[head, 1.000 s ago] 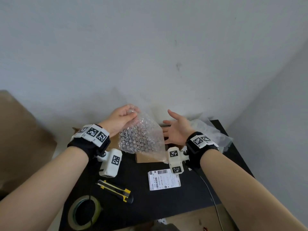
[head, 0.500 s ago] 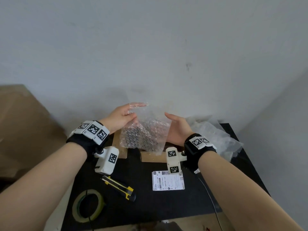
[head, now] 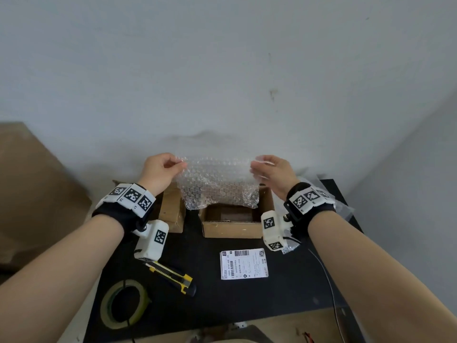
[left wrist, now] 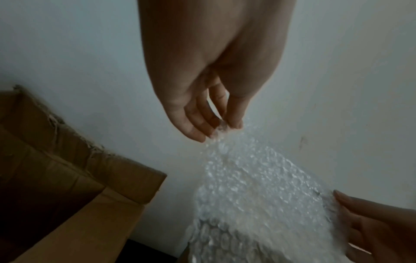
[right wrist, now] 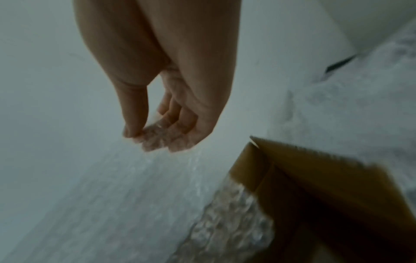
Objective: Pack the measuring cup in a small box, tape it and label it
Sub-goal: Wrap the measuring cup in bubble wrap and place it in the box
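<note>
The left hand point(head: 158, 170) and the right hand point(head: 273, 173) each pinch an upper corner of a sheet of bubble wrap point(head: 216, 181) between thumb and curled fingertips, so the sheet hangs spread flat between them; its lower edge dips just above the mouth of the small box point(head: 232, 229), probably so it can be lowered in as padding. The wrap is clear, limp plastic studded with rows of round air cells, and it crumples a little at the bottom. The box is plain brown corrugated cardboard, open-topped with its flaps up, standing toward the back edge of the desk point(head: 284, 290), which is a matte black slab; a second cardboard piece point(head: 171, 214) stands just to its left. The measuring cup cannot be made out in any view; whether it sits in the dark box interior is not clear. Near the front edge lie the things for the later steps: a white printed shipping label point(head: 243, 263) in the middle, a yellow-and-black utility knife point(head: 171, 277) left of it, and a tape roll point(head: 125, 304) at the front left corner. More clear wrapping point(head: 342, 206) lies at the back right corner.
</note>
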`<state>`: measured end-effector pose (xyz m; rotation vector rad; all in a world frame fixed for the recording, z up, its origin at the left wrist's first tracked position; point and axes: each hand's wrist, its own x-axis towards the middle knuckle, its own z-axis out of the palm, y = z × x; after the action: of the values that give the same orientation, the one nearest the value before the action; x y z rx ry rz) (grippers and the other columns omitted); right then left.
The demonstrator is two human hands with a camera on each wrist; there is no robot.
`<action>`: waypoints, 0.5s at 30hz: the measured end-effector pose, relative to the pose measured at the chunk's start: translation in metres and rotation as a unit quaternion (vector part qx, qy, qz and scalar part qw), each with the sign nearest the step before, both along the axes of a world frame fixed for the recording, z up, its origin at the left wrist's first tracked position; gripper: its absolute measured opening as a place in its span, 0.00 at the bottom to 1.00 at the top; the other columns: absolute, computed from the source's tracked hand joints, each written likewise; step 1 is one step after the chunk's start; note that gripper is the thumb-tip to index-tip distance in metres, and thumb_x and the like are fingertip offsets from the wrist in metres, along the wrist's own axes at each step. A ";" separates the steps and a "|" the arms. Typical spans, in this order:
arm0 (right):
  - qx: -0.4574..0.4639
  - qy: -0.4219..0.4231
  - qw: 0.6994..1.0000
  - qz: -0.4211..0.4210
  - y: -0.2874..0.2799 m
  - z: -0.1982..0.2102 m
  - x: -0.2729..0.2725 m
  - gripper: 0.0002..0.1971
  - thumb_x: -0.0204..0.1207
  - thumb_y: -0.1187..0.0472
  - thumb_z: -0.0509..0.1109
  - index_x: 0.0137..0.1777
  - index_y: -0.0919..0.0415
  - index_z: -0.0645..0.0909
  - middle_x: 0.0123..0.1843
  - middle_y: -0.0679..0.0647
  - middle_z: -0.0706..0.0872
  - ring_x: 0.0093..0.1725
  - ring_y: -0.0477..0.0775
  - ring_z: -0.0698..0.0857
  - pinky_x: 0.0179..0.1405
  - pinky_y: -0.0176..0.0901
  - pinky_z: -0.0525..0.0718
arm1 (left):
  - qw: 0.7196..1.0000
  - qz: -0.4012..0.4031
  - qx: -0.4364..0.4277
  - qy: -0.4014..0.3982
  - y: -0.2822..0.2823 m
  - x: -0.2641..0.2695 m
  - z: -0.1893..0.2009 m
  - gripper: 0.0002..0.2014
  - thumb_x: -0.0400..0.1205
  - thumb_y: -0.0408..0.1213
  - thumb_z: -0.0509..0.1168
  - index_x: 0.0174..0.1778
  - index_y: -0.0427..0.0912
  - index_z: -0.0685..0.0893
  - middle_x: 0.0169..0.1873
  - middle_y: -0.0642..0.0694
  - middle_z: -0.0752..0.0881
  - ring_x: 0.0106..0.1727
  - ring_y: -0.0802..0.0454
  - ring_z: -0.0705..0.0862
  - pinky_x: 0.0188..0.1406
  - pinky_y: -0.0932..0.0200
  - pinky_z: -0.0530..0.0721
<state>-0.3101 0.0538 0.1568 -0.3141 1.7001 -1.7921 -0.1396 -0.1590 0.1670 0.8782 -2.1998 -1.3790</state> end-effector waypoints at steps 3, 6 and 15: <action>0.057 0.138 0.987 0.066 0.008 0.011 -0.005 0.34 0.71 0.68 0.76 0.69 0.41 0.67 0.41 0.59 0.87 0.42 0.52 0.88 0.50 0.42 0.87 | 0.999 0.011 0.028 0.021 0.000 -0.004 0.001 0.09 0.78 0.33 0.70 0.52 0.45 0.80 0.38 0.48 0.86 0.40 0.55 0.85 0.51 0.56 0.84; 0.141 0.255 0.945 0.150 0.009 0.026 -0.004 0.26 0.68 0.70 0.78 0.66 0.56 0.80 0.39 0.55 0.86 0.40 0.48 0.84 0.52 0.41 0.83 | 0.999 -0.011 0.025 0.034 -0.001 -0.008 0.005 0.23 0.80 0.30 0.67 0.70 0.51 0.73 0.38 0.43 0.86 0.39 0.52 0.86 0.51 0.57 0.84; 0.213 0.402 0.872 0.182 -0.003 0.050 -0.006 0.04 0.74 0.63 0.73 0.48 0.61 0.85 0.67 0.54 0.80 0.69 0.50 0.76 0.67 0.38 0.65 | 0.947 -0.172 -0.239 -0.126 0.029 -0.023 0.021 0.27 0.68 0.56 0.74 0.64 0.55 0.81 0.77 0.48 0.62 0.79 0.46 0.56 0.78 0.43 0.54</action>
<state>-0.3159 0.0507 0.2068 -1.2157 2.3204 -0.9970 -0.1630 -0.1298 0.1881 0.5273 -2.8179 -0.8183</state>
